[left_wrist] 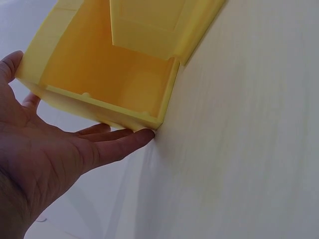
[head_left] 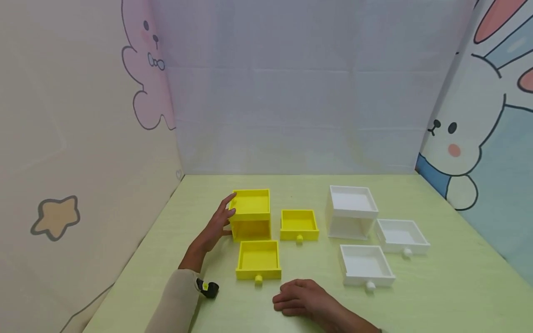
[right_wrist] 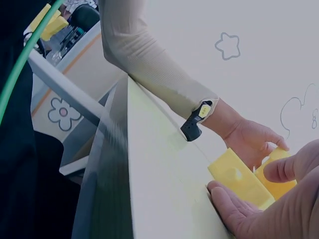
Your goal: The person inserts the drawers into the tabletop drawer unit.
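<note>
A yellow box frame (head_left: 250,216) with a shallow tray top and an open front stands left of centre. My left hand (head_left: 212,229) rests against its left side, fingers spread; in the left wrist view, extended fingers (left_wrist: 124,147) touch the yellow wall. One yellow drawer (head_left: 259,261) with a round knob lies in front of the frame, and a second yellow drawer (head_left: 299,224) lies to its right. Nearer to me, my right hand (head_left: 306,300) is at the table with loosely bent fingers and nothing held, just right of and below the front yellow drawer.
A white box frame (head_left: 351,212) stands further right. Two white drawers lie by it, a front white drawer (head_left: 366,266) and a right white drawer (head_left: 401,237). The pale table (head_left: 449,286) meets cloth walls with cartoon prints at the back and sides.
</note>
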`<state>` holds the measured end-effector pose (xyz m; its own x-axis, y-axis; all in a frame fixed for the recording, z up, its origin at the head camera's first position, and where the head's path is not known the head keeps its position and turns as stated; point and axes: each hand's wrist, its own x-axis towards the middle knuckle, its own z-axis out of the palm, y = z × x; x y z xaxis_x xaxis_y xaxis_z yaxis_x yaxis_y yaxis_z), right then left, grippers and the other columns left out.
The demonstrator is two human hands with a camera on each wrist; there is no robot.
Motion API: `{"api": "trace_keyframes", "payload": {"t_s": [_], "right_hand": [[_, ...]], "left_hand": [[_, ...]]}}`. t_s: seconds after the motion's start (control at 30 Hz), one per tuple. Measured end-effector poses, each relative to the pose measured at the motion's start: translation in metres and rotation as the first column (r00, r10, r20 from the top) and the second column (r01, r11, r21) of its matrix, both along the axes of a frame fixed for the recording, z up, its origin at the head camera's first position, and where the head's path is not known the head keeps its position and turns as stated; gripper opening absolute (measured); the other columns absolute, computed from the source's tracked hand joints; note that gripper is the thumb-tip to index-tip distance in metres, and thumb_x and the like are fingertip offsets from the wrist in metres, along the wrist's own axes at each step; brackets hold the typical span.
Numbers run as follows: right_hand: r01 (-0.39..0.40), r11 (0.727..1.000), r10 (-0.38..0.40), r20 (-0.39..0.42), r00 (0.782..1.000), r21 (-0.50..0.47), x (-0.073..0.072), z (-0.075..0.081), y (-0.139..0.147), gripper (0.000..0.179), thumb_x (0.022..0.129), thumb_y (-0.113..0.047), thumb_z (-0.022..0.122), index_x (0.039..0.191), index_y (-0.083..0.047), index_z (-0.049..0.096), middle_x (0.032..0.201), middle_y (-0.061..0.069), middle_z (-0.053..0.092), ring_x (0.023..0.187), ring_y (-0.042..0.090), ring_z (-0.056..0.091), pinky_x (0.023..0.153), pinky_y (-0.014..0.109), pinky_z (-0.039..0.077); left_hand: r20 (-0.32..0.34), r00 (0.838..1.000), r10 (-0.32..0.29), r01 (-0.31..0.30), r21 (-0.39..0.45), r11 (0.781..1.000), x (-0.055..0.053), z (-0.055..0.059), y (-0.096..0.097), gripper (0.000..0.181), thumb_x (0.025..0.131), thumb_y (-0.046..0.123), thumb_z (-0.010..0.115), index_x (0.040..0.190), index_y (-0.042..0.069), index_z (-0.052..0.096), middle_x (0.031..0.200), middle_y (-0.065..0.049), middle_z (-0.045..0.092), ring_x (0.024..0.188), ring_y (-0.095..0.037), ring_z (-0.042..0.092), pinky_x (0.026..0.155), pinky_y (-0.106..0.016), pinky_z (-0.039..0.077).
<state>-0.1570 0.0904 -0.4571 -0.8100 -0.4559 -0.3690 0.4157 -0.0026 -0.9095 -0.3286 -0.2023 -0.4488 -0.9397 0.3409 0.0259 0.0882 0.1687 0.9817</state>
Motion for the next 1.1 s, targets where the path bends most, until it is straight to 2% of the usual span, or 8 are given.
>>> {"api": "trace_keyframes", "payload": {"t_s": [0.2,0.33,0.43,0.67,0.9,1.1], "right_hand": [[0.019,0.999,-0.017,0.048,0.999,-0.046,-0.001,-0.001,-0.007,0.035,0.101,-0.014,0.056,0.123,0.013,0.049,0.113,0.024,0.069,0.104,0.030,0.070,0.087,0.037,0.056],[0.012,0.996,-0.005,0.075,0.997,-0.091,-0.002,-0.003,-0.013,0.033,0.103,-0.009,0.051,0.125,0.015,0.049,0.115,0.026,0.068,0.105,0.031,0.069,0.088,0.036,0.055],[-0.005,0.993,0.015,0.084,0.996,-0.118,-0.003,-0.003,-0.018,0.031,0.104,-0.006,0.046,0.127,0.015,0.048,0.117,0.027,0.067,0.107,0.032,0.068,0.089,0.037,0.054],[-0.023,0.992,0.034,0.088,0.996,-0.122,-0.004,-0.006,-0.028,0.032,0.104,-0.005,0.046,0.128,0.016,0.047,0.116,0.025,0.068,0.107,0.031,0.068,0.090,0.039,0.054],[-0.015,0.989,0.025,0.061,0.998,-0.148,-0.004,-0.008,-0.037,0.027,0.104,-0.006,0.048,0.123,0.012,0.052,0.115,0.026,0.068,0.107,0.032,0.068,0.089,0.038,0.055],[0.006,0.991,0.010,0.125,0.992,-0.132,-0.008,-0.007,-0.044,0.029,0.103,-0.012,0.052,0.122,0.010,0.054,0.115,0.024,0.069,0.105,0.028,0.070,0.089,0.036,0.055]], "left_hand": [[-0.007,1.000,-0.003,0.003,-0.011,1.000,-0.003,0.000,0.004,0.057,0.104,0.048,0.040,0.156,0.043,0.017,0.165,-0.010,0.002,0.140,-0.057,0.023,0.100,-0.072,0.033],[-0.011,1.000,-0.004,0.003,-0.025,1.000,-0.005,0.000,0.004,0.056,0.104,0.049,0.041,0.155,0.045,0.018,0.165,-0.008,0.005,0.140,-0.056,0.025,0.100,-0.072,0.035],[-0.012,1.000,0.001,-0.001,-0.017,1.000,-0.004,0.000,0.002,0.056,0.103,0.049,0.042,0.155,0.046,0.019,0.164,-0.010,0.008,0.140,-0.055,0.026,0.098,-0.072,0.036],[0.011,1.000,0.005,-0.005,0.011,1.000,0.002,-0.001,-0.003,0.056,0.103,0.046,0.045,0.153,0.048,0.020,0.161,-0.013,0.017,0.137,-0.054,0.033,0.094,-0.069,0.042],[0.019,1.000,0.007,-0.007,0.010,1.000,0.001,-0.002,-0.003,0.056,0.103,0.047,0.045,0.153,0.047,0.020,0.156,-0.017,0.023,0.135,-0.054,0.036,0.094,-0.069,0.042],[0.023,1.000,-0.004,0.003,0.013,1.000,0.002,0.000,-0.002,0.056,0.104,0.046,0.042,0.154,0.042,0.017,0.155,-0.023,0.022,0.135,-0.057,0.034,0.095,-0.069,0.041]]}}
